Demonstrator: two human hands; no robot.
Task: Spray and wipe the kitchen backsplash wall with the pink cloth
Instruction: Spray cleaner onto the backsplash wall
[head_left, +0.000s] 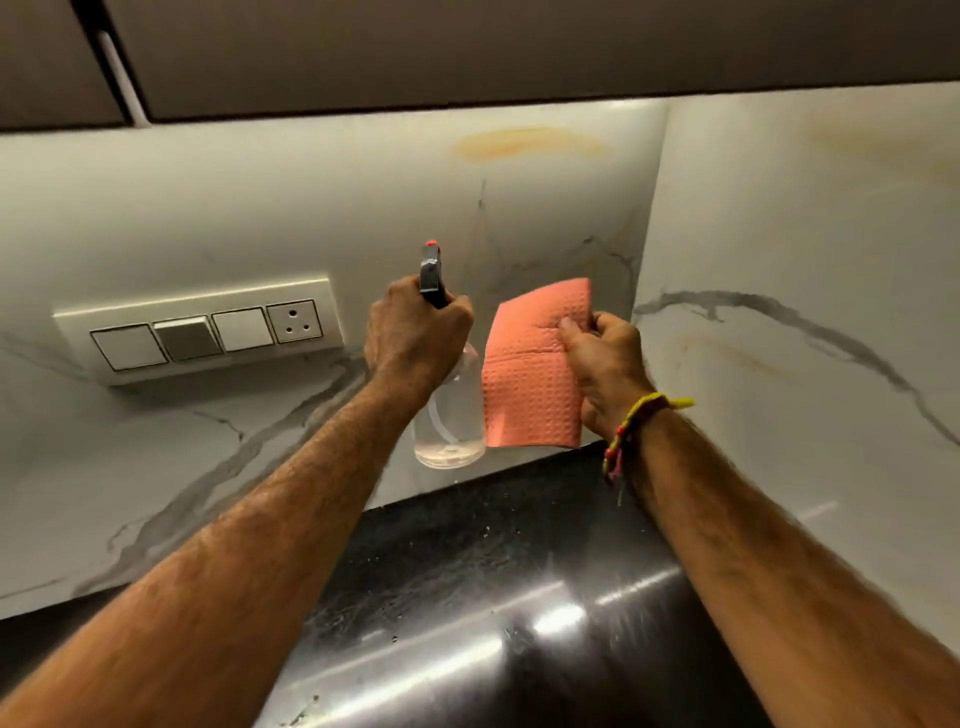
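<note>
Spray bottle (450, 415) left of cloth (535, 369); switch panel (200, 332) farther left.

kitchen | marble backsplash (260, 208) | black countertop (493, 571) | wall cabinets (467, 47)

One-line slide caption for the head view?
Left hand aims spray bottle at marble backsplash; right hand holds pink cloth.

pink waffle cloth (530, 374), grey-veined white backsplash (260, 208)
</note>
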